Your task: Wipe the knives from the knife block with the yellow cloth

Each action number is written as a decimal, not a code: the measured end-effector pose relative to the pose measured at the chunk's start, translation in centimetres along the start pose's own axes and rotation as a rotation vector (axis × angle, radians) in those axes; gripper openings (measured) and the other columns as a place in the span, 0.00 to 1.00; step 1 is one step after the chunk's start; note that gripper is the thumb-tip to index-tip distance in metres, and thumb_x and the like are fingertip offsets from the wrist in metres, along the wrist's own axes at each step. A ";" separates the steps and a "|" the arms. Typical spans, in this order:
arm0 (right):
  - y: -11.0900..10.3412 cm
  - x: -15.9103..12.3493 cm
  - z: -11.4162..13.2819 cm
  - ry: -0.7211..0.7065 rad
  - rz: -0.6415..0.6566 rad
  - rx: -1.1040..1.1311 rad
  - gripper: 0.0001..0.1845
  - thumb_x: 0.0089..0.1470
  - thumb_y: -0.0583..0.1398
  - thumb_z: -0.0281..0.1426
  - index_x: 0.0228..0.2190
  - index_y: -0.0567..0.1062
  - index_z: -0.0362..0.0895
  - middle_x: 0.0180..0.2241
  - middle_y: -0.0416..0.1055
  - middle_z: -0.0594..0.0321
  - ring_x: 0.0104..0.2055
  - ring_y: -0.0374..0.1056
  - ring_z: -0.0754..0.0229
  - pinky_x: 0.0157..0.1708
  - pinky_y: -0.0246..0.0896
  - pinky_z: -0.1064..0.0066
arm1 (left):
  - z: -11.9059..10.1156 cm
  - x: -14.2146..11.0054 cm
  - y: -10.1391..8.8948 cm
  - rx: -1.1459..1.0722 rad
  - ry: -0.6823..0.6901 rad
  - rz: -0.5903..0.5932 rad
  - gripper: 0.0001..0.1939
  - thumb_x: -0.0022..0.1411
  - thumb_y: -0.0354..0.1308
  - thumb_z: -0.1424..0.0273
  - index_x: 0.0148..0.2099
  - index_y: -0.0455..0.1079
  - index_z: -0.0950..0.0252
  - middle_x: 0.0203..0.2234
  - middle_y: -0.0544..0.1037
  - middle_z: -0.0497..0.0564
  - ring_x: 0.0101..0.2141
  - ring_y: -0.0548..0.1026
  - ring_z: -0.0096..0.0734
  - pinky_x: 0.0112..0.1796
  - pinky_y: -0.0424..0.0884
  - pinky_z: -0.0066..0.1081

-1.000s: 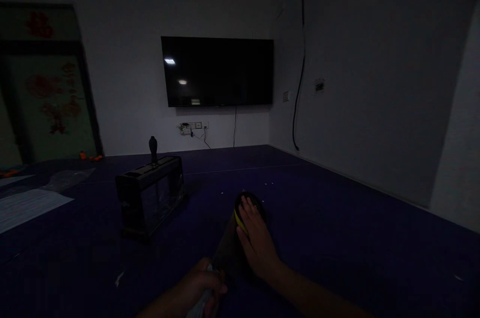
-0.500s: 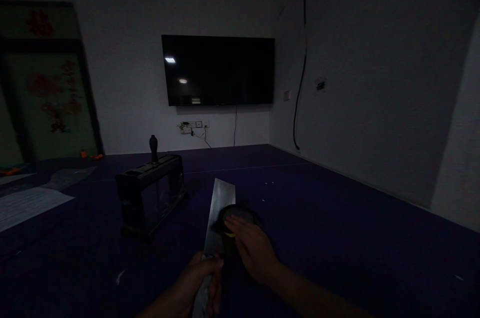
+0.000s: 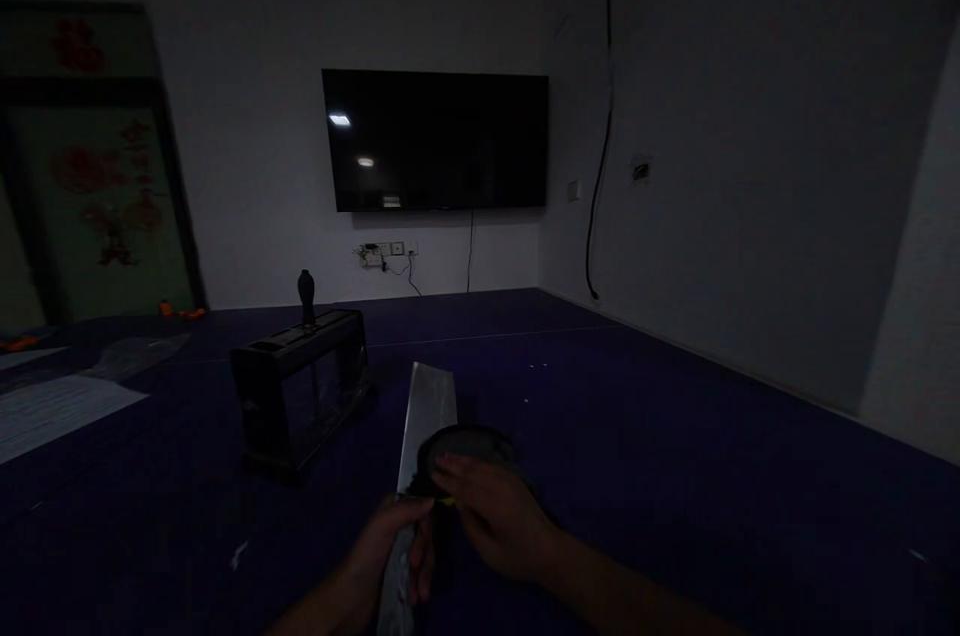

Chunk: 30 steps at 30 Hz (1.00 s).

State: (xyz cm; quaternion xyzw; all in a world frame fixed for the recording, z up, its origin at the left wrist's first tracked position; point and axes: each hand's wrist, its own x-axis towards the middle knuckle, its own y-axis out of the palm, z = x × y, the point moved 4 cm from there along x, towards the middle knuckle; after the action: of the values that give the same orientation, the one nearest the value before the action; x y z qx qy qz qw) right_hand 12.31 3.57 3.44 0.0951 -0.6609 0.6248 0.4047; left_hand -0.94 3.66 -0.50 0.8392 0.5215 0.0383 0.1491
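Observation:
My left hand (image 3: 394, 541) is closed round the handle of a broad-bladed knife (image 3: 426, 416), whose grey blade points away from me over the dark blue surface. My right hand (image 3: 491, 516) lies over a round dark pad with a yellow edge (image 3: 465, 446), fingers pressed on it against the side of the blade near the handle. The room is dim and fine detail is lost.
A dark knife block (image 3: 300, 386) with one black handle (image 3: 305, 294) sticking up stands to the left front. White sheets (image 3: 52, 411) lie at far left. A black wall screen (image 3: 435, 141) and a hanging cable (image 3: 600, 166) are beyond.
The blade turned so its flat side shows, then drew back toward me. My right hand with the pad slid down the blade toward the handle.

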 end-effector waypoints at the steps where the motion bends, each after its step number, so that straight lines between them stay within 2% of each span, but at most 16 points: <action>1: 0.0 0.0 0.0 -0.005 -0.001 0.009 0.26 0.50 0.50 0.22 0.52 0.62 0.41 0.54 0.61 0.54 0.57 0.55 0.60 0.54 0.55 0.62 | 0.0 0.1 -0.1 -0.017 0.004 0.003 0.24 0.49 0.52 0.55 0.12 0.58 0.66 0.03 0.60 0.47 0.06 0.58 0.22 0.08 0.43 0.20; 9: 0.2 0.1 0.1 -0.013 0.021 0.003 0.28 0.43 0.50 0.19 0.49 0.66 0.38 0.54 0.61 0.52 0.58 0.53 0.60 0.54 0.55 0.64 | 0.5 0.6 -1.0 -0.226 -0.018 0.013 0.16 0.45 0.54 0.61 0.15 0.59 0.67 0.03 0.57 0.43 0.05 0.58 0.23 0.07 0.44 0.20; 15: 0.3 0.1 -0.5 0.100 0.033 -0.049 0.28 0.43 0.49 0.19 0.49 0.67 0.39 0.54 0.61 0.53 0.57 0.54 0.58 0.53 0.56 0.61 | 0.2 0.7 -0.9 -0.351 -0.002 0.113 0.13 0.44 0.54 0.64 0.16 0.59 0.66 0.04 0.58 0.42 0.05 0.60 0.25 0.06 0.46 0.21; 19: 0.3 0.3 -0.8 0.155 0.060 -0.080 0.29 0.43 0.50 0.19 0.49 0.67 0.37 0.53 0.62 0.51 0.57 0.55 0.57 0.53 0.56 0.60 | -0.1 0.7 -1.1 -0.364 0.034 0.125 0.11 0.46 0.54 0.65 0.19 0.60 0.66 0.05 0.58 0.42 0.06 0.60 0.25 0.06 0.47 0.20; 25: 0.2 0.4 0.0 0.065 0.112 -0.074 0.29 0.43 0.49 0.19 0.49 0.66 0.35 0.54 0.61 0.50 0.58 0.52 0.56 0.54 0.55 0.61 | -0.1 0.6 -1.1 -0.378 0.019 0.149 0.11 0.47 0.53 0.65 0.20 0.59 0.65 0.06 0.59 0.42 0.06 0.61 0.25 0.07 0.46 0.21; 30: 0.5 0.4 0.8 -0.052 0.169 -0.056 0.29 0.45 0.49 0.20 0.51 0.64 0.35 0.56 0.58 0.51 0.60 0.47 0.59 0.57 0.49 0.62 | 0.0 0.7 -1.4 -0.384 0.013 0.131 0.11 0.46 0.54 0.65 0.19 0.58 0.65 0.05 0.58 0.42 0.06 0.60 0.24 0.07 0.46 0.21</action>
State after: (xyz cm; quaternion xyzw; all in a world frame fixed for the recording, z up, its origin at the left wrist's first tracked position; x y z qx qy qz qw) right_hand 11.43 3.13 3.44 0.0436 -0.6940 0.6354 0.3357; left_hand -1.78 4.86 -0.96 0.8273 0.4499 0.1519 0.3003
